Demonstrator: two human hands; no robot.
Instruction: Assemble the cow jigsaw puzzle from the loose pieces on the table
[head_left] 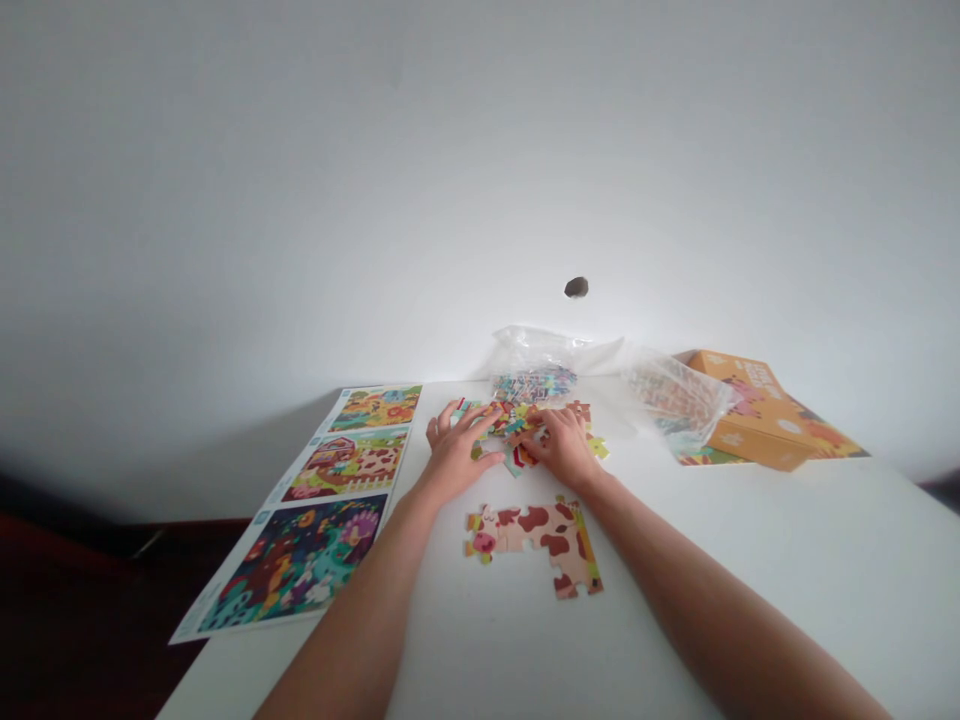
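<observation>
Cow section (538, 530) lies flat on the near part of the table (487, 660), right of the picture sheet (315, 510). Beyond it, the left hand (452, 450), fingers spread, is at the left of the loose pieces (516, 426). The right hand (566, 443), fingers half-curled, is over their right side; either hand's grip cannot be determined. Box (765, 410): far right. Clear bag (544, 360): far centre.

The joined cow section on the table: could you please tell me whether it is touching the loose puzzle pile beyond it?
Apart: in the head view, white tabletop shows between the cow section and the puzzle pile.
</observation>
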